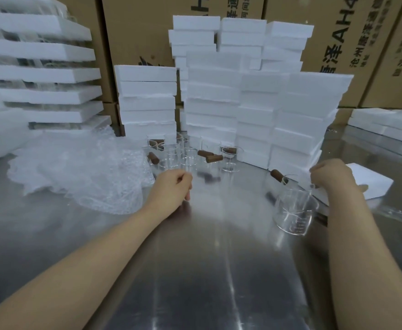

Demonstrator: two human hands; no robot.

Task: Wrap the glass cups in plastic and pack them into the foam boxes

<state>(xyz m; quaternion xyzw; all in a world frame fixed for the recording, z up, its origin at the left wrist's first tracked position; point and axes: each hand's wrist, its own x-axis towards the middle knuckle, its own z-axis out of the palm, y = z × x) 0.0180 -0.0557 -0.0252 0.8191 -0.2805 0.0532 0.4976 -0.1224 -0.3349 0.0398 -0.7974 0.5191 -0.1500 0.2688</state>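
right grip (330,178) on tilted glass cup (295,210)

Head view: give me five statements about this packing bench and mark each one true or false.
1. The bubble wrap lies on the table, to the left of the left hand. True.
2. The glass cup nearest the right hand is already wrapped in plastic. False: it is bare glass.
3. White foam boxes are stacked behind the group of cups. True.
4. The left hand holds a glass cup. False: its fingers are curled, with no cup in them.
5. The table is wooden. False: it is shiny metal.
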